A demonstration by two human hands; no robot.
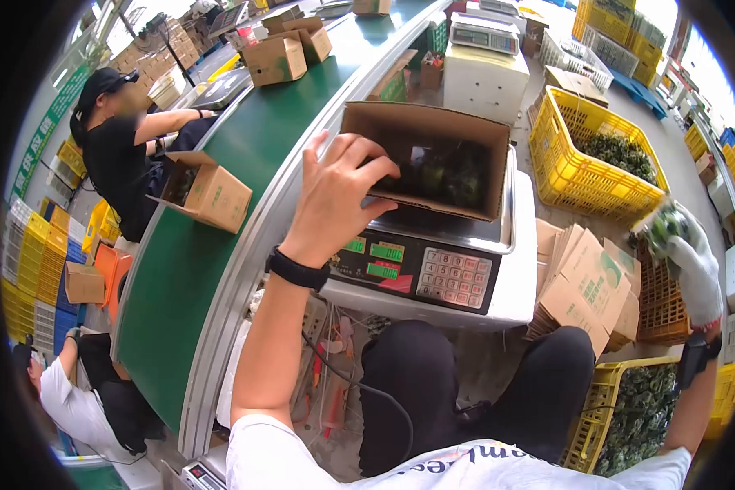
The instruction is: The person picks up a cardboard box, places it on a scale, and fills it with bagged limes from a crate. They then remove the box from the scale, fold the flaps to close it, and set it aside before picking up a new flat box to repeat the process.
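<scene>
My bare left hand [347, 184] grips the near left wall of an open cardboard box [433, 194], fingers over the rim and thumb outside. Dark green produce in shiny clear wrapping [445, 171] lies inside it. The box rests on the metal pan of a digital scale [412, 265] with lit green displays. Off to the right, my white-gloved right hand [696, 265] is closed on a bundle of green produce in clear wrapping [665, 222], held up between the yellow crates. Its exact kind is too blurred to tell.
A yellow crate [576, 192] of green bundles stands at right, another crate [596, 416] by my legs. Flattened cardboard boxes [584, 282] lean beside the scale. Left runs a green conveyor belt [175, 298] with open boxes [216, 196]; two people [110, 147] sit beyond.
</scene>
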